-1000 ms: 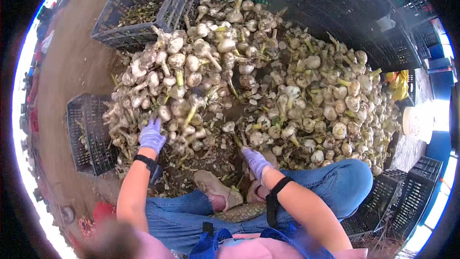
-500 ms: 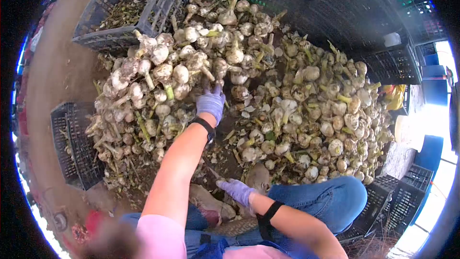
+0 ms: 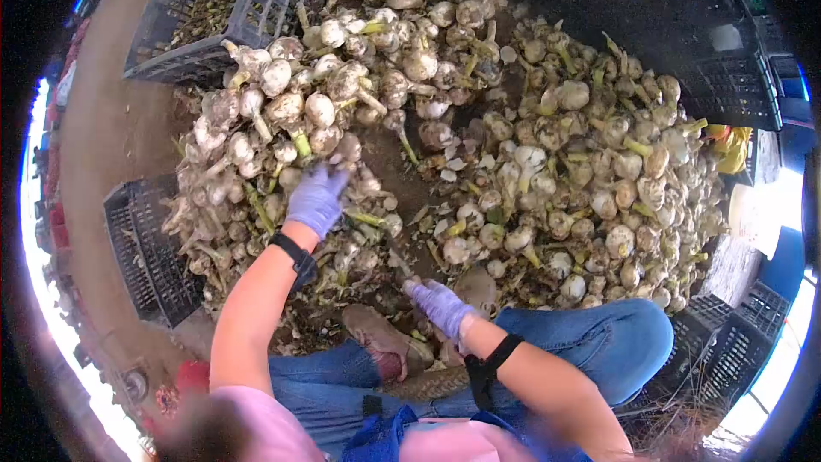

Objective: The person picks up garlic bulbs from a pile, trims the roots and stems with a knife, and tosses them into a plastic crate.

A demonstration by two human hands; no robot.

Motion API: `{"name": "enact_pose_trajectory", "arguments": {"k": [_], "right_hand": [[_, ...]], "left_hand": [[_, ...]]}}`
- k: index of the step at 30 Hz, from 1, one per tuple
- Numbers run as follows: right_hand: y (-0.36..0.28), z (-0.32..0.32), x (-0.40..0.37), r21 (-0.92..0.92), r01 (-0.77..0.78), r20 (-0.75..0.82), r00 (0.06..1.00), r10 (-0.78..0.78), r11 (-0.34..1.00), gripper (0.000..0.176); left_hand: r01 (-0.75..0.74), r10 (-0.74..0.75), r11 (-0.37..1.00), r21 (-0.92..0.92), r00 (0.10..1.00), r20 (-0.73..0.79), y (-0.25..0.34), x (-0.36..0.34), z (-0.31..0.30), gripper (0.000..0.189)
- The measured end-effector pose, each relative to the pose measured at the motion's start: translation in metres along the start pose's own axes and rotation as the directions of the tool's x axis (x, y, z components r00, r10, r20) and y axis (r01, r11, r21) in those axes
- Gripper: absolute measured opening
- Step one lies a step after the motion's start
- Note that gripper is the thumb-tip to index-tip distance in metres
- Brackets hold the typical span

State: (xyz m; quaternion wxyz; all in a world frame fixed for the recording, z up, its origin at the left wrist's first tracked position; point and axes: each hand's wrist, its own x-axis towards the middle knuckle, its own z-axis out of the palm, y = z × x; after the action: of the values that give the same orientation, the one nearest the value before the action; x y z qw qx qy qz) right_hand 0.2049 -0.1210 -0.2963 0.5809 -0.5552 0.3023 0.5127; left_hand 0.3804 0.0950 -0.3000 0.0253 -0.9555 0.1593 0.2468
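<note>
My left hand (image 3: 316,199), in a purple glove, reaches over the left pile of garlic bulbs (image 3: 319,109). Its fingers are blurred, with a garlic bulb (image 3: 346,149) right by the fingertips; whether they grip it I cannot make out. Lower down, in front of my knees, my right hand (image 3: 440,306), gloved the same way, is closed around a knife (image 3: 398,263), whose thin blade points up and left. Many bulbs carry dirt and cut or long stems. To the right spreads a second garlic pile (image 3: 581,197).
A dark crate (image 3: 184,60) with stem scraps stands at the upper left, another crate (image 3: 154,252) at the left. Black crates (image 3: 684,43) rise behind the right pile; more crates (image 3: 727,338) sit at the lower right. My shoe (image 3: 385,334) lies close below the knife.
My left hand has moved left and slightly down from the gap between the piles. A stemmed bulb now shows near that gap. My right hand with the knife has shifted slightly right and up.
</note>
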Motion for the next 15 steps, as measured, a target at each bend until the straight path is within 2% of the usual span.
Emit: {"name": "enact_pose_trajectory", "arguments": {"k": [1, 3, 4, 5, 6, 7, 9, 10, 13, 14, 15], "right_hand": [[0.002, -0.001, 0.002, -0.053, 0.023, 0.000, 1.000, -0.023, 0.998, 0.084], [-0.003, 0.000, -0.005, -0.044, 0.016, -0.023, 1.000, -0.017, 0.999, 0.084], [-0.003, 0.000, -0.005, -0.049, 0.022, -0.020, 1.000, -0.024, 0.999, 0.084], [-0.002, 0.001, -0.005, 0.035, 0.015, -0.015, 1.000, -0.015, 0.999, 0.084], [0.000, 0.002, -0.005, 0.119, 0.008, -0.010, 1.000, -0.006, 0.993, 0.084], [0.002, 0.003, -0.004, 0.118, 0.013, -0.013, 1.000, -0.011, 0.993, 0.084], [0.006, 0.005, 0.000, 0.104, 0.018, -0.129, 0.992, -0.004, 0.994, 0.082], [0.009, 0.001, 0.004, 0.100, 0.019, -0.133, 0.991, -0.005, 0.995, 0.082], [0.007, -0.005, 0.009, 0.130, 0.089, -0.153, 0.986, -0.069, 0.988, 0.080], [-0.005, -0.004, -0.001, 0.141, 0.046, -0.177, 0.984, -0.021, 0.989, 0.080], [-0.012, -0.004, -0.006, 0.153, 0.003, -0.201, 0.979, 0.028, 0.988, 0.079]], "left_hand": [[0.051, -0.052, 0.998, -0.025, 0.998, -0.037, -0.011, -0.010, 0.007, 0.047], [0.116, -0.119, 0.991, -0.060, 0.992, -0.046, -0.018, -0.025, 0.002, 0.046], [0.131, -0.146, 0.977, -0.168, 0.986, -0.085, -0.026, -0.031, 0.004, 0.045], [0.137, -0.174, 0.952, -0.273, 0.977, -0.119, -0.033, -0.035, 0.008, 0.044], [0.182, -0.220, 0.940, -0.290, 0.970, -0.102, -0.038, -0.037, 0.013, 0.042], [0.179, -0.218, 0.940, -0.291, 0.970, -0.108, -0.040, -0.038, 0.019, 0.042], [0.160, -0.226, 0.899, -0.407, 0.967, -0.119, -0.037, -0.042, 0.019, 0.041], [0.218, -0.262, 0.842, -0.494, 0.965, -0.020, -0.033, -0.037, 0.020, 0.046], [0.164, -0.183, 0.853, -0.495, 0.983, 0.011, -0.007, -0.029, 0.007, 0.051], [0.110, -0.152, 0.936, -0.334, 0.983, -0.105, 0.001, -0.025, 0.013, 0.052], [0.110, -0.153, 0.935, -0.337, 0.983, -0.102, 0.009, -0.018, 0.013, 0.052]]}}
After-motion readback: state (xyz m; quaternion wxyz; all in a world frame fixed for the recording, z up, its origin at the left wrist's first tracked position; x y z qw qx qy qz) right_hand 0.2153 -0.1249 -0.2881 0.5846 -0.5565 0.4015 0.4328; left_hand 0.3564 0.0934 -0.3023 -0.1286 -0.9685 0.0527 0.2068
